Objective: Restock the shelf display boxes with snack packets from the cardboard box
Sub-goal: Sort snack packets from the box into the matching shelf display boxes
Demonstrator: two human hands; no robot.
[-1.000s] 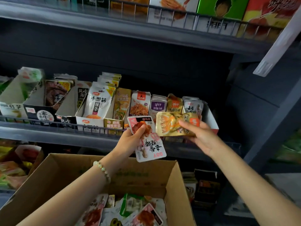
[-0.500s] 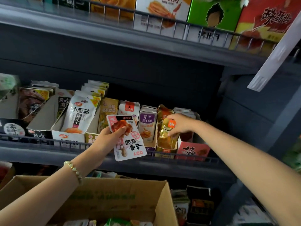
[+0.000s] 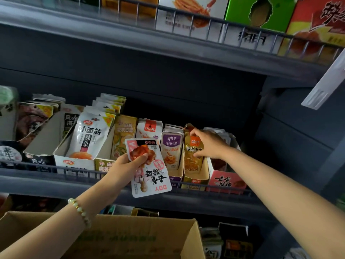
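The left hand (image 3: pixel 128 164) pinches a white and red packet (image 3: pixel 149 176) by its upper part, thumb pressed on the picture printed on the front, and holds it upside down in front of the shelf (image 3: pixel 46 181), clear of the rail. A beaded bracelet (image 3: pixel 80 212) sits on that wrist. The right hand (image 3: pixel 209 144), well apart from the left, reaches into the row and grips a gold packet (image 3: pixel 192 159), fingers curled over its top edge and thumb against its front. That packet stands upright inside its display box (image 3: pixel 195 181), touching the purple packets (image 3: pixel 170 146) just to its left. A red display box (image 3: pixel 226 181) stands just to the right, partly behind the right forearm. Further left along the shelf, more display boxes hold upright packets, among them tall white packets (image 3: pixel 87 137). Below the shelf and the left forearm lies the open cardboard box (image 3: pixel 130 238); its inside is out of view. Large cartons (image 3: pixel 259 12) stand on the upper shelf (image 3: pixel 130 36).
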